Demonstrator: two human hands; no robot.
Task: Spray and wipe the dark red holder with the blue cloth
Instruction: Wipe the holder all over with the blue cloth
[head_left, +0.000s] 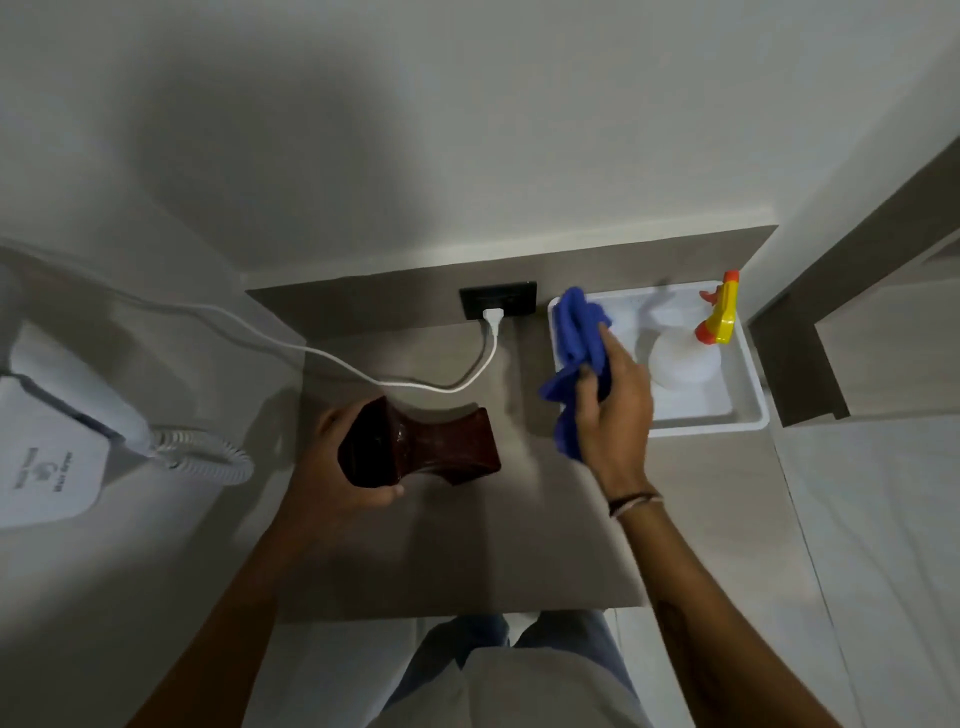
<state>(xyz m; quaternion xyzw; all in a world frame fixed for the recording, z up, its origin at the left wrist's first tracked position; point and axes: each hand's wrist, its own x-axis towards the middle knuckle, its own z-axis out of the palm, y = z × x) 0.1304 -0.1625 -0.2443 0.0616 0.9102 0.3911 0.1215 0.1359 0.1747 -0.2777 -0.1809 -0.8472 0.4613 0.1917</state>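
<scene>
The dark red holder (422, 448) lies tilted on its side over the grey shelf (467, 551), its wide mouth toward me. My left hand (337, 483) grips it around that wide end. My right hand (613, 410) holds the bunched blue cloth (574, 338) a short way right of the holder, over the left edge of the white tray (748, 410). The spray bottle (691, 353), white with a yellow and orange trigger head, stands in the tray, apart from both hands.
A white plug and cord (491, 332) run from a black socket (497, 300) across the back of the shelf to a wall-mounted hair dryer (57, 447) on the left. A wall stands behind and a wooden frame (810, 332) on the right.
</scene>
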